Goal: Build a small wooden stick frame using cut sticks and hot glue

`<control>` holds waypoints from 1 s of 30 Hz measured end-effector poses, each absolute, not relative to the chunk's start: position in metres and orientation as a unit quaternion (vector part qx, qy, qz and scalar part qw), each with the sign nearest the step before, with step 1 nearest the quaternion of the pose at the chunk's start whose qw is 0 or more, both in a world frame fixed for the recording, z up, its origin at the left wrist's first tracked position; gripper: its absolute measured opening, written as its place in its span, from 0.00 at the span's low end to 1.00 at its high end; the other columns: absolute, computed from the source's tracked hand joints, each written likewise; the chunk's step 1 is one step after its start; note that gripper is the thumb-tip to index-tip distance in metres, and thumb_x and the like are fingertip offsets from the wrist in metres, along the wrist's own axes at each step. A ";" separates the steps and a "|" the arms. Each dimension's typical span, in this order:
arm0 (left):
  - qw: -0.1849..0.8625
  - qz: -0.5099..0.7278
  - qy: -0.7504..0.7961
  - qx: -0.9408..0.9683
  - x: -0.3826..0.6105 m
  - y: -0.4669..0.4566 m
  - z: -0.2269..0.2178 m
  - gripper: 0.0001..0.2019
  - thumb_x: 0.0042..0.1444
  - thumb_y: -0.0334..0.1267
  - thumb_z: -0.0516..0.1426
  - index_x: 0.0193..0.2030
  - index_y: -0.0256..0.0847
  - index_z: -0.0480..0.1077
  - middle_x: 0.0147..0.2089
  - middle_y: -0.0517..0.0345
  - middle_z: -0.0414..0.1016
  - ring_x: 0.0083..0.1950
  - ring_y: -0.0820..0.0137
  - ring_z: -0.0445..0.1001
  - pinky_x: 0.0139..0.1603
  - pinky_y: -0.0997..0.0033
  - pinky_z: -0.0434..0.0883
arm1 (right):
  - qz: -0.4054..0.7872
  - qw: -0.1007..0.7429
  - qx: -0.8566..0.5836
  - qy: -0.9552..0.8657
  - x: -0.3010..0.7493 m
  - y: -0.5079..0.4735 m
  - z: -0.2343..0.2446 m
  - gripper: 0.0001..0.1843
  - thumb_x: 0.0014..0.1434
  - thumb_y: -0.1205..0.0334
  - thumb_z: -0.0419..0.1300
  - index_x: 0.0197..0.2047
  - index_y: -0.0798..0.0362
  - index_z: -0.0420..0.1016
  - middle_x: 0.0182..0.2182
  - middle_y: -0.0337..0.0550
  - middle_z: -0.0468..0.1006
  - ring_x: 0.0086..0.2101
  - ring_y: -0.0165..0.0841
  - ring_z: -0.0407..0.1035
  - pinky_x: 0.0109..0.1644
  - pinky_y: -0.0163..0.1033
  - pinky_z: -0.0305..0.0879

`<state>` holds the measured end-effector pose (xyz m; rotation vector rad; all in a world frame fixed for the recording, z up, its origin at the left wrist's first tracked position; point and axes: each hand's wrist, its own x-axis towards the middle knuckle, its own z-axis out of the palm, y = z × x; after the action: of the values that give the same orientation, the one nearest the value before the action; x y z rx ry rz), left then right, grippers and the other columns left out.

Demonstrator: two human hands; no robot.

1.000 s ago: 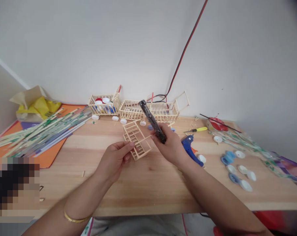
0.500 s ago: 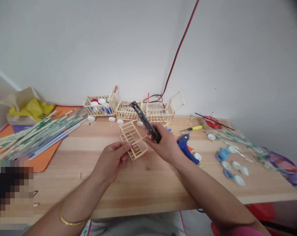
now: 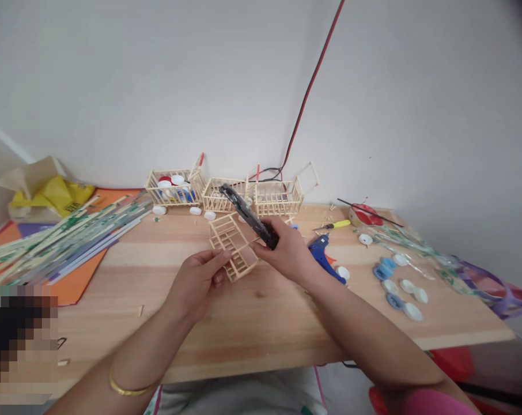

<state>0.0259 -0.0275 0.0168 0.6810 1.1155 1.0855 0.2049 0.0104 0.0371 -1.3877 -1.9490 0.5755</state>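
Observation:
In the head view, my left hand (image 3: pixel 200 282) pinches the near side of a small frame (image 3: pixel 226 233) built of thin wooden sticks, with thumb and finger on its edge. The frame is tilted, with open gaps between its slats. My right hand (image 3: pixel 284 248) is closed around a long black tool (image 3: pixel 246 213) with shiny worn patches, pointing up and left over the frame; its exact kind is not clear. A thin wooden stick (image 3: pixel 249 245) runs between the frame and my right fingertips. Three stick carts stand behind, the left one (image 3: pixel 174 193) filled with bottle caps.
A blue glue gun (image 3: pixel 325 259), a yellow-handled tool (image 3: pixel 339 224) and several bottle caps (image 3: pixel 394 286) lie to the right on the wooden table (image 3: pixel 244 340). Bundled sticks (image 3: pixel 71 236) lie left on orange sheets. A red-and-black cable (image 3: pixel 306 98) hangs along the wall.
The black tool has swung slightly lower and leftward, its far end tipping toward the frame. My left hand and the frame stay nearly in place. The view has shifted slightly.

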 end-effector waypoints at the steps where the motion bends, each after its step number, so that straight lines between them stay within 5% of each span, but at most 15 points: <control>1: 0.660 0.480 0.493 0.302 0.026 -0.028 0.017 0.14 0.39 0.44 0.66 0.23 0.34 0.71 0.17 0.66 0.61 0.19 0.81 0.51 0.20 0.78 0.48 | 0.217 0.334 -0.531 -0.748 0.205 0.011 0.037 0.17 0.49 0.60 0.60 0.44 0.52 0.69 0.32 0.39 0.74 0.31 0.31 0.67 0.35 0.35 0.62; 11: 0.653 0.466 0.497 0.331 0.022 -0.027 0.014 0.17 0.43 0.48 0.63 0.27 0.33 0.72 0.22 0.61 0.66 0.19 0.81 0.52 0.20 0.77 0.50 | 0.198 0.333 -0.533 -0.752 0.210 0.009 0.042 0.17 0.49 0.59 0.60 0.44 0.52 0.69 0.32 0.39 0.73 0.31 0.31 0.66 0.36 0.36 0.61; 14: 0.496 0.483 0.581 0.428 0.015 -0.033 0.021 0.16 0.49 0.50 0.59 0.31 0.36 0.72 0.28 0.58 0.70 0.22 0.77 0.57 0.22 0.75 0.55 | 0.188 0.341 -0.541 -0.746 0.216 0.003 0.051 0.18 0.49 0.58 0.61 0.45 0.51 0.68 0.33 0.39 0.74 0.31 0.32 0.66 0.36 0.36 0.61; 17: 0.176 0.519 0.615 0.566 0.014 -0.045 0.033 0.10 0.52 0.43 0.58 0.36 0.40 0.72 0.33 0.55 0.72 0.33 0.70 0.67 0.36 0.70 0.64 | 0.180 0.348 -0.543 -0.743 0.218 -0.007 0.062 0.18 0.49 0.60 0.61 0.45 0.51 0.68 0.32 0.39 0.73 0.32 0.32 0.66 0.36 0.36 0.61; 19: 0.075 0.497 0.548 0.669 0.022 -0.050 0.041 0.08 0.54 0.39 0.56 0.39 0.40 0.72 0.39 0.52 0.74 0.41 0.65 0.70 0.44 0.66 0.66 | 0.175 0.349 -0.543 -0.743 0.217 -0.015 0.069 0.17 0.49 0.61 0.60 0.44 0.51 0.68 0.33 0.39 0.73 0.32 0.32 0.66 0.36 0.36 0.61; 23: 0.024 0.394 0.479 0.784 0.045 -0.052 0.048 0.11 0.57 0.36 0.53 0.45 0.38 0.72 0.41 0.48 0.76 0.44 0.60 0.71 0.47 0.60 0.65 | 0.172 0.364 -0.529 -0.747 0.215 -0.029 0.076 0.17 0.49 0.62 0.60 0.45 0.50 0.68 0.34 0.39 0.73 0.33 0.32 0.67 0.37 0.36 0.61; 30: 0.010 0.358 0.511 0.781 0.062 -0.059 0.053 0.09 0.57 0.34 0.51 0.34 0.39 0.72 0.30 0.53 0.76 0.35 0.65 0.72 0.38 0.66 0.64 | 0.171 0.378 -0.513 -0.751 0.221 -0.044 0.077 0.19 0.49 0.64 0.60 0.46 0.49 0.67 0.36 0.39 0.74 0.35 0.33 0.68 0.38 0.36 0.62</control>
<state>0.0619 -0.0594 0.0534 2.4398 1.5951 1.1182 0.2206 -0.0442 0.0775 -1.3116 -1.9202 0.4381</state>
